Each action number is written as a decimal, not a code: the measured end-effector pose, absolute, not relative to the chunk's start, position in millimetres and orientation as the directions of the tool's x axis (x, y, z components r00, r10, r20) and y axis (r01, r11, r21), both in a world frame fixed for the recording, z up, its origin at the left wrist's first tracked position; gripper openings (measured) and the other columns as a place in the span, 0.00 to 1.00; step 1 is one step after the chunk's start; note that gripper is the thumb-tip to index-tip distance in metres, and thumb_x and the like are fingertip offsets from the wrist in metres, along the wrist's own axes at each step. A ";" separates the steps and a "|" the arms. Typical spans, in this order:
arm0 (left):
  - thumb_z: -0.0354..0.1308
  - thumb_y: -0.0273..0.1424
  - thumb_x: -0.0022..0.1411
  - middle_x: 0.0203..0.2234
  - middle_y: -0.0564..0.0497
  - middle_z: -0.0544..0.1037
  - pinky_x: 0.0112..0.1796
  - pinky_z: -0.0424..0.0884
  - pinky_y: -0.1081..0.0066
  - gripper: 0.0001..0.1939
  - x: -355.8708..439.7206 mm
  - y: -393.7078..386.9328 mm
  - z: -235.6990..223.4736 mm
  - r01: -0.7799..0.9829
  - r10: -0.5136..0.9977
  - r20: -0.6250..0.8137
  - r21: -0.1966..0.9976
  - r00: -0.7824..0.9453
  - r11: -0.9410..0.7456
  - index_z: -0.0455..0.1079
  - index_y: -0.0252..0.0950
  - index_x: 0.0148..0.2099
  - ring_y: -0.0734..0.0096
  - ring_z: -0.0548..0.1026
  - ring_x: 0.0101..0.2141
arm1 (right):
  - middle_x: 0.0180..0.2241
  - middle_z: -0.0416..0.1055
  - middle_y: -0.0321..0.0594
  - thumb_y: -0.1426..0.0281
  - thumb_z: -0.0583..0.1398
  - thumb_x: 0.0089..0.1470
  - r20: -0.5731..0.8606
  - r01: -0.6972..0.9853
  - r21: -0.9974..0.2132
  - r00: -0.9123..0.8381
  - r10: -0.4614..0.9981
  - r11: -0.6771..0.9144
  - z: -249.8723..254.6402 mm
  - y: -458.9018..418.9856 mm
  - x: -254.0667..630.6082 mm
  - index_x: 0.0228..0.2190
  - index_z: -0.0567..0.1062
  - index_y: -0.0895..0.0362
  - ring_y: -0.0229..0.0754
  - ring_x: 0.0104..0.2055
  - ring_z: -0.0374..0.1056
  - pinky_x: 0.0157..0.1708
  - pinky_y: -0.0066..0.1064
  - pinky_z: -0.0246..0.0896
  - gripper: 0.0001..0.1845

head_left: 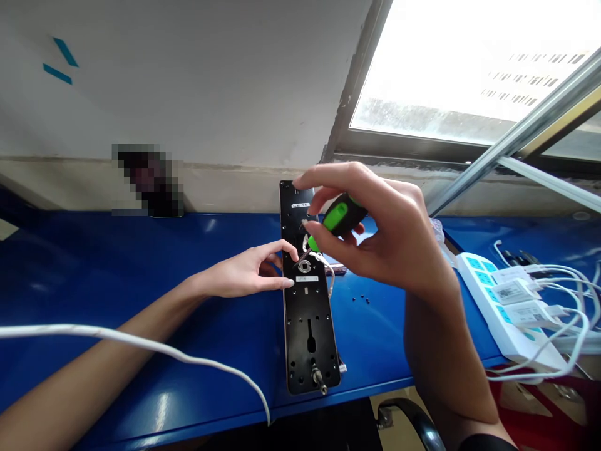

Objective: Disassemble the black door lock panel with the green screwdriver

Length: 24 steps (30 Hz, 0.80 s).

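Observation:
A long black door-lock back plate [310, 335] lies lengthwise on the blue table, with several screw holes and a threaded bolt [319, 379] at its near end. My right hand [380, 241] pinches a green-and-black screwdriver [339, 219], its thin shaft reaching down to the plate's round fitting [304, 267]. My left hand [248, 270] sits at the plate's left edge, fingertips resting on it. White wires [323, 266] loop beside the fitting, partly behind the shaft. Several tiny black screws [361, 299] lie on the table to the right of the plate.
A white power strip [502, 307] with several plugged-in adapters and white cables stands at the right on the blue table [141, 250]. A white cable [131, 341] lies across my left forearm. A metal rail [511, 141] and window rise beyond the table.

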State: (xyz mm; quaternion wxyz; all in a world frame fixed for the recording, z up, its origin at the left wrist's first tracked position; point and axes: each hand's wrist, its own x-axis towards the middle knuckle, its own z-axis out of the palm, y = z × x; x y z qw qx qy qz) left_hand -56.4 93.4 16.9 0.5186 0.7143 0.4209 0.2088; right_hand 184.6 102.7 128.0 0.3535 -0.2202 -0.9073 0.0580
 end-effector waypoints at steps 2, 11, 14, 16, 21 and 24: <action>0.65 0.46 0.65 0.49 0.48 0.78 0.47 0.75 0.62 0.26 -56.0 93.4 17.9 0.374 0.813 -0.138 0.922 0.566 -0.104 0.65 0.43 0.60 0.59 0.78 0.47 | 0.51 0.77 0.37 0.79 0.60 0.57 0.610 0.340 -0.263 -0.666 0.429 0.903 128.9 102.3 184.7 0.59 0.68 0.48 0.43 0.47 0.77 0.50 0.36 0.77 0.30; 0.66 0.46 0.64 0.45 0.49 0.78 0.45 0.74 0.63 0.27 -56.5 94.0 18.0 0.372 0.820 -0.126 0.922 0.558 -0.112 0.66 0.43 0.59 0.60 0.78 0.45 | 0.45 0.79 0.35 0.77 0.62 0.60 0.632 0.356 -0.231 -0.653 0.418 0.905 130.1 103.3 185.0 0.54 0.73 0.50 0.40 0.41 0.76 0.46 0.35 0.77 0.21; 0.66 0.46 0.64 0.48 0.48 0.78 0.45 0.74 0.63 0.27 -56.4 93.8 18.8 0.377 0.818 -0.140 0.921 0.558 -0.099 0.66 0.44 0.60 0.60 0.78 0.46 | 0.50 0.77 0.35 0.80 0.61 0.55 0.612 0.333 -0.235 -0.679 0.405 0.913 130.7 101.6 184.5 0.57 0.70 0.48 0.43 0.47 0.76 0.52 0.38 0.76 0.29; 0.66 0.46 0.64 0.50 0.48 0.77 0.47 0.74 0.63 0.27 -56.4 93.7 18.2 0.388 0.822 -0.146 0.916 0.550 -0.097 0.66 0.44 0.60 0.59 0.78 0.47 | 0.50 0.77 0.36 0.77 0.62 0.56 0.615 0.347 -0.218 -0.677 0.404 0.912 130.4 101.6 183.5 0.56 0.70 0.47 0.44 0.47 0.76 0.50 0.40 0.76 0.27; 0.66 0.47 0.65 0.47 0.49 0.78 0.48 0.74 0.61 0.27 -56.2 94.1 16.7 0.388 0.821 -0.152 0.917 0.550 -0.090 0.65 0.43 0.61 0.59 0.78 0.47 | 0.44 0.79 0.36 0.75 0.62 0.61 0.655 0.334 -0.188 -0.658 0.371 0.924 129.3 105.2 182.6 0.52 0.74 0.50 0.43 0.42 0.76 0.44 0.38 0.77 0.19; 0.65 0.46 0.66 0.50 0.49 0.78 0.50 0.74 0.61 0.26 -56.3 94.2 17.5 0.365 0.807 -0.158 0.928 0.569 -0.075 0.64 0.44 0.60 0.60 0.78 0.48 | 0.52 0.77 0.36 0.80 0.61 0.55 0.622 0.301 -0.222 -0.689 0.372 0.927 130.8 104.5 183.2 0.56 0.70 0.47 0.45 0.48 0.76 0.49 0.39 0.77 0.28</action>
